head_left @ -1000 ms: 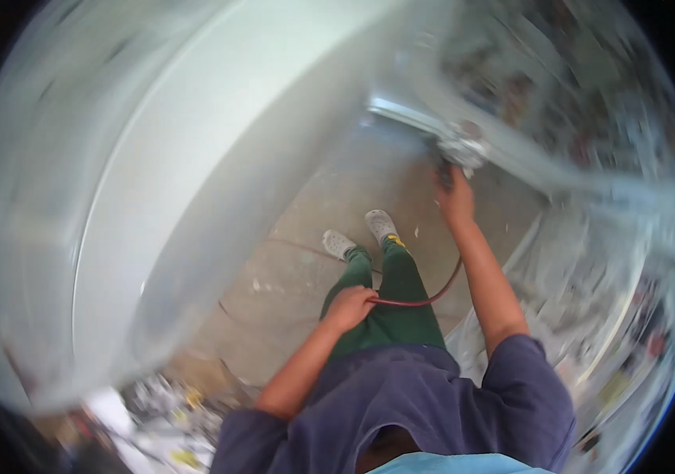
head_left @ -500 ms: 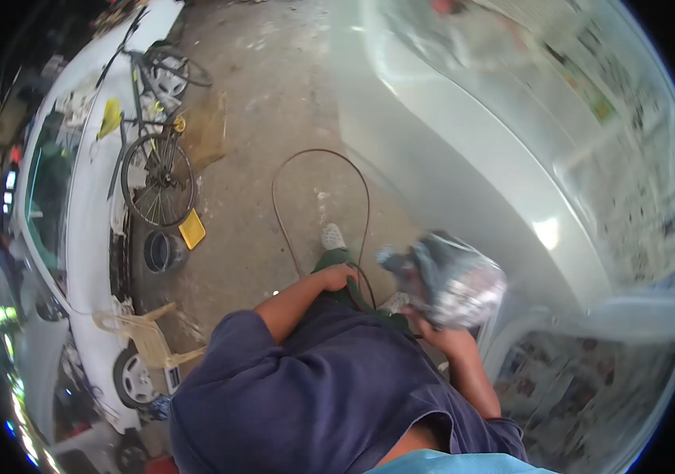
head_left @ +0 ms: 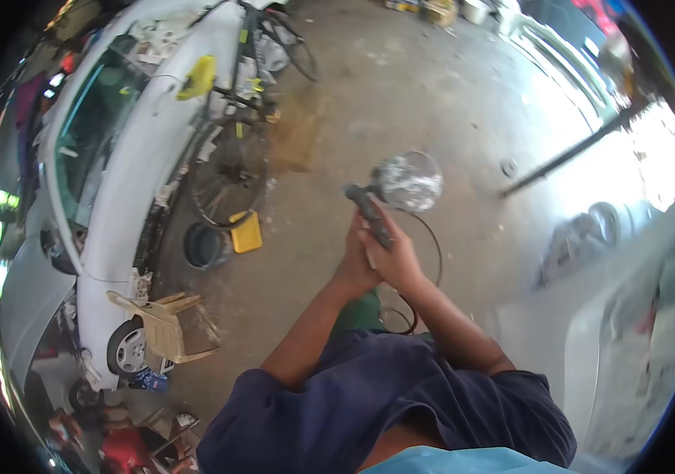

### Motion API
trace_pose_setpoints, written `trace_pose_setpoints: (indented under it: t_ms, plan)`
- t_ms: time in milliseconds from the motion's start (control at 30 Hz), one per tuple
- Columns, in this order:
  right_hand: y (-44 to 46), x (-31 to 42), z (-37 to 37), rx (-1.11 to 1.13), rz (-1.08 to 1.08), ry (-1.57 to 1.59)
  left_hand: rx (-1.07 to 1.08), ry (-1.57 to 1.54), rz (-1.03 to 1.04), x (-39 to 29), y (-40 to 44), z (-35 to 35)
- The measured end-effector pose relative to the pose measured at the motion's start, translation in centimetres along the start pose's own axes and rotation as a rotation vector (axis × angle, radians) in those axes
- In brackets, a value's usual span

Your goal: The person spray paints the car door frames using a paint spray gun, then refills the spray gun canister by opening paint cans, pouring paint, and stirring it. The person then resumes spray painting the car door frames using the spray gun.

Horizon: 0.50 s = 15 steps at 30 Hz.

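In front of my body is a spray gun [head_left: 367, 212] with a silver, foil-like covered cup [head_left: 408, 182] at its right side. My right hand [head_left: 398, 254] is closed around the gun's grip. My left hand [head_left: 356, 257] presses in from the left, its fingers wrapped against the grip and my right hand; part of them is hidden. A thin brown hose [head_left: 437, 245] loops down from near the gun toward my legs.
On the left stand a white car [head_left: 128, 170], a bicycle [head_left: 231, 170], a black bucket [head_left: 204, 245], a yellow container [head_left: 247, 231] and a beige plastic chair [head_left: 172, 328]. A pale, partly papered car panel [head_left: 547, 332] is at right. Someone in a red garment [head_left: 126, 449] is at lower left.
My view has turned right-to-left away from the large papered panel. The spray gun has moved forward and left, in front of me. My left hand has left the hose and joined my right at the gun.
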State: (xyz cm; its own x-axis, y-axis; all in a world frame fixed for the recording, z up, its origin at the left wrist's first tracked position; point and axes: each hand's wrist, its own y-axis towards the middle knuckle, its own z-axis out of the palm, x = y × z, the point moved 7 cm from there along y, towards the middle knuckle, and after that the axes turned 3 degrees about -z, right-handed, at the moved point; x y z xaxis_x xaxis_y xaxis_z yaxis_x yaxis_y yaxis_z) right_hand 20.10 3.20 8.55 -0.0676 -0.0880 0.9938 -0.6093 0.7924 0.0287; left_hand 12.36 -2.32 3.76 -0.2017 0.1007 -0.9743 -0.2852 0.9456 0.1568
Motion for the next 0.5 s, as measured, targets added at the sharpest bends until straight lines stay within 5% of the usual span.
trace_pose_setpoints:
  t_ms: [133,267,367,433,500]
  plan:
    - [7.1,1.1,0.3,0.064,0.236,-0.100,-0.036,0.146,0.017,2.3,8.0,-2.8]
    - [15.7,1.5,0.0,0.031,-0.030,-0.407,-0.255,0.004,0.107,-1.3,16.4,-5.4]
    - [18.6,3.8,-1.5,-0.044,-0.239,-0.566,-0.086,-0.404,0.041,0.8,23.2,-5.7]
    - [21.7,6.1,-3.6,-0.074,-0.322,-0.585,-0.067,-0.171,0.094,0.7,29.1,-7.3]
    - [24.4,7.8,-4.8,0.287,-0.309,-0.499,-0.018,0.041,0.149,0.0,34.5,-8.2]
